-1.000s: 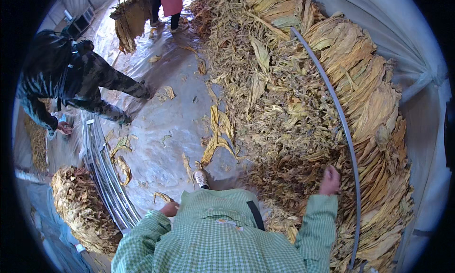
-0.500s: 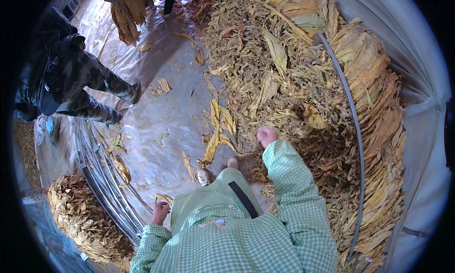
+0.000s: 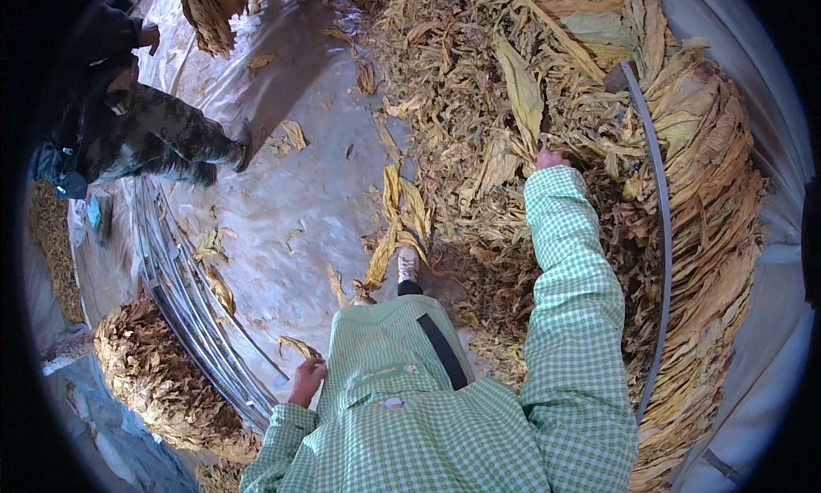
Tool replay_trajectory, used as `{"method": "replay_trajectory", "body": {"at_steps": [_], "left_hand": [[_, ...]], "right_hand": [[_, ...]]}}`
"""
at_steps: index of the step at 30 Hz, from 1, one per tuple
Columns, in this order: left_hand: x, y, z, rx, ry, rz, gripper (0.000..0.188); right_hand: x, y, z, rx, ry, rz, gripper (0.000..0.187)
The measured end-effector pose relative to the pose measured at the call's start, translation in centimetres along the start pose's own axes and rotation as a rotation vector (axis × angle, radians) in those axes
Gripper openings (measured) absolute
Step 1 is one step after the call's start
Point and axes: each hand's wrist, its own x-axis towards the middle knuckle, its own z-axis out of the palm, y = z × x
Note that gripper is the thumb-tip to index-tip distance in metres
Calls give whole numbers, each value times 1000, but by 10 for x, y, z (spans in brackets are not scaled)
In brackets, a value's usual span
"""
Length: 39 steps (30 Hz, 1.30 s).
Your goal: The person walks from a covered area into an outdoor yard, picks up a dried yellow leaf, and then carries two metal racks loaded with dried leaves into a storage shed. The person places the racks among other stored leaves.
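Observation:
My right hand (image 3: 552, 159) reaches out over a broad heap of dried tobacco leaves (image 3: 462, 82). Its fingers are closed at the lower end of a long yellow-green tobacco leaf (image 3: 519, 87); the fingertips are partly hidden. Low by my side, my left hand (image 3: 308, 380) hangs with loosely bent fingers and nothing visible in it. Just beyond that hand, a curled yellow leaf (image 3: 298, 348) lies on the plastic sheet. One of my shoes (image 3: 409, 264) shows beside yellow leaf strips (image 3: 395, 211) at the heap's edge.
A grey strip (image 3: 654, 168) curves between the heap and a stacked wall of leaves (image 3: 710, 236). Long thin strips (image 3: 192, 296) lie on the left near a leaf bundle (image 3: 158, 382). A person in camouflage trousers (image 3: 175, 134) stands at upper left. Hanging leaves (image 3: 208, 18) appear at the top.
My right hand has moved forward and right to the long leaf's lower end. I have stepped forward with one foot. The person at left has shifted their legs and arms.

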Motion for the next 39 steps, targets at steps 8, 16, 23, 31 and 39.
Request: {"method": "replay_trajectory", "body": {"at_steps": [8,16,23,31,39], "left_hand": [[64,158,27,172,-65,271,26],[87,295,102,43,-205,603,44],[82,340,112,12,-188,1002,58],[82,216,54,-31,-318,325,16],[102,158,-42,-317,36,195,28]], "right_hand": [[36,32,63,100,341,-154,27],[-7,33,51,500,485,-442,5],[-133,-50,89,1073,-16,-1229,15],[-166,-85,144,1072,-289,-1118,27],[-92,-67,159,1531,-364,47,20]]}}
